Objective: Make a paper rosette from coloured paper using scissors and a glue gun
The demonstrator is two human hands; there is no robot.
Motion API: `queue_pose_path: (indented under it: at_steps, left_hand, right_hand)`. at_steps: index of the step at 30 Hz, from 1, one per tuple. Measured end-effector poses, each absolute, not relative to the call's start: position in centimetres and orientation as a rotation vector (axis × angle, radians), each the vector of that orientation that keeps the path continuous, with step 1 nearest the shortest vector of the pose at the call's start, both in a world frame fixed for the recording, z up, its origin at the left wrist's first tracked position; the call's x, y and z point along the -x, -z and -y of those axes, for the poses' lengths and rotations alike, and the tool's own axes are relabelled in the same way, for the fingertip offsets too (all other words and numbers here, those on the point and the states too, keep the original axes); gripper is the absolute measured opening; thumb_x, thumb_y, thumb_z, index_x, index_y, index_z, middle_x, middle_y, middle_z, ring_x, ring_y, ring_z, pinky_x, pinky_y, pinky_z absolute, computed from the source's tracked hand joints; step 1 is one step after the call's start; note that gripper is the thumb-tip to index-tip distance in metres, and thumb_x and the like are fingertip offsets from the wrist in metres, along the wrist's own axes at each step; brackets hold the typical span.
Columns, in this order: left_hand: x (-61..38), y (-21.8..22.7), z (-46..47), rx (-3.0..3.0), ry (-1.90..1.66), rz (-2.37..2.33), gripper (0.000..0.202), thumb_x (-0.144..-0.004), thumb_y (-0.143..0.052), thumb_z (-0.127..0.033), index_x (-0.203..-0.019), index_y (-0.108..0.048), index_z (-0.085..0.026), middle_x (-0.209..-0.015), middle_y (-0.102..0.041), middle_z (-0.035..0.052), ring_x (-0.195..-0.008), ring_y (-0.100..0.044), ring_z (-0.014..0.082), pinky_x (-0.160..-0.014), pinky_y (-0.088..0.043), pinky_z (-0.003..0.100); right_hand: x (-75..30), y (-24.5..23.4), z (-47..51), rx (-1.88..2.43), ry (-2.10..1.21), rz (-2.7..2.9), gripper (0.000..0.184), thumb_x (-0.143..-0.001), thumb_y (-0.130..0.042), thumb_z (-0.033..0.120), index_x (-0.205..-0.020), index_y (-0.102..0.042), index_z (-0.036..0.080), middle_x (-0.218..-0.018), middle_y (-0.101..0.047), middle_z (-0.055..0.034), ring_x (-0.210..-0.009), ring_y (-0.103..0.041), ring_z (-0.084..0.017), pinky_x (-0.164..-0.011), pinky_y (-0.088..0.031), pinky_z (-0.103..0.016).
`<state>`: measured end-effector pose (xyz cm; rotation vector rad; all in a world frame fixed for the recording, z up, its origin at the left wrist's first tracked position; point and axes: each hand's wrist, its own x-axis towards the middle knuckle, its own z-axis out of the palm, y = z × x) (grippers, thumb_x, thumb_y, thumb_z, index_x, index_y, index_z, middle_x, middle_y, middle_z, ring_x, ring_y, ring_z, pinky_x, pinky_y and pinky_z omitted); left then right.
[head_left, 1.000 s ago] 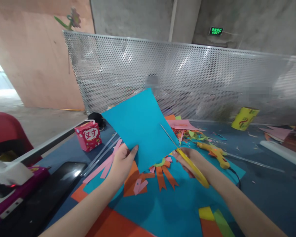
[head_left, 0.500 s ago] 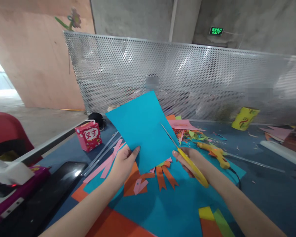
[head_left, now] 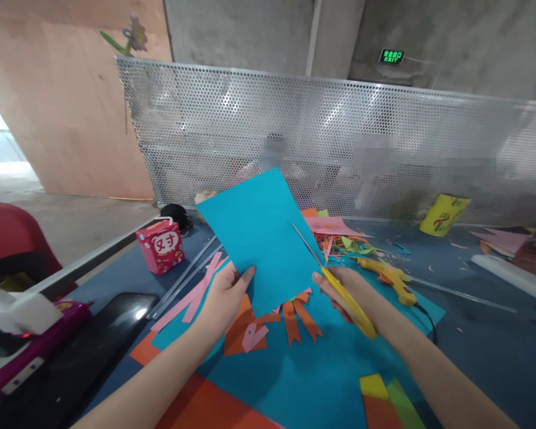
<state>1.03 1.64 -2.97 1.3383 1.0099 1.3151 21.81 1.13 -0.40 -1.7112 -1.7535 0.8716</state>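
A blue sheet of paper (head_left: 259,232) is held up, tilted, by its lower left edge in my left hand (head_left: 232,286), thumb on the front and the other fingers behind. My right hand (head_left: 346,292) grips yellow-handled scissors (head_left: 343,295), whose blade lies over the sheet's right part. Whether the blades are parted I cannot tell. Beneath the sheet, orange paper strips with notched ends (head_left: 301,319) fan out on a larger blue sheet (head_left: 286,381). Beside them lie an orange paper piece (head_left: 236,339) and small pink strips (head_left: 254,337).
A yellow glue gun (head_left: 390,279) with a black cord lies right of my right hand. Paper scraps (head_left: 343,243) are heaped behind. At left are a pink-red carton (head_left: 161,246), a black phone (head_left: 80,357) and a power strip (head_left: 31,351). A perforated metal screen (head_left: 232,113) borders the table's far side.
The blue sheet in my left hand has shifted slightly, its top corners a little lower and to the right. My right hand and the scissors have hardly moved.
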Motion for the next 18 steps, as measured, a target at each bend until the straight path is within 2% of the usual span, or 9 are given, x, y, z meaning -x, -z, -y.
queue_pose_path:
  at_steps: [6,13,18]
  left_hand:
    - [-1.08,2.67,-1.44,-1.315,-1.205,-1.020,0.047,-0.075,-0.056,-0.045,-0.116,-0.053,-0.021,-0.128,-0.051,0.0079,-0.109,-0.053,0.0289,-0.088,-0.047,0.046]
    - [-0.99,2.82,-1.59,-1.348,-1.215,-1.008,0.046,-0.074,-0.057,-0.045,-0.114,-0.054,-0.022,-0.126,-0.052,0.0079,-0.109,-0.053,0.0292,-0.086,-0.049,0.044]
    - [-1.01,2.93,-1.57,-1.364,-1.197,-0.999,0.046,-0.076,-0.055,-0.044,-0.115,-0.052,-0.021,-0.128,-0.051,0.0080,-0.110,-0.052,0.0275,-0.086,-0.049,0.041]
  right_hand:
    - [-21.78,0.51,-0.94,1.697,-0.873,1.759,0.032,-0.079,-0.049,0.049,-0.066,-0.041,0.020,-0.038,-0.037,0.0093,-0.027,-0.039,-0.008,-0.030,-0.034,-0.019]
    - [-21.68,0.56,-0.94,1.778,-0.837,1.741,0.035,-0.081,-0.047,0.048,-0.060,-0.040,0.021,-0.036,-0.036,0.0082,-0.023,-0.035,-0.007,-0.028,-0.026,-0.019]
    - [-21.69,0.60,-1.13,1.751,-0.850,1.745,0.034,-0.080,-0.047,0.048,-0.061,-0.039,0.021,-0.036,-0.036,0.0080,-0.024,-0.037,-0.008,-0.029,-0.027,-0.019]
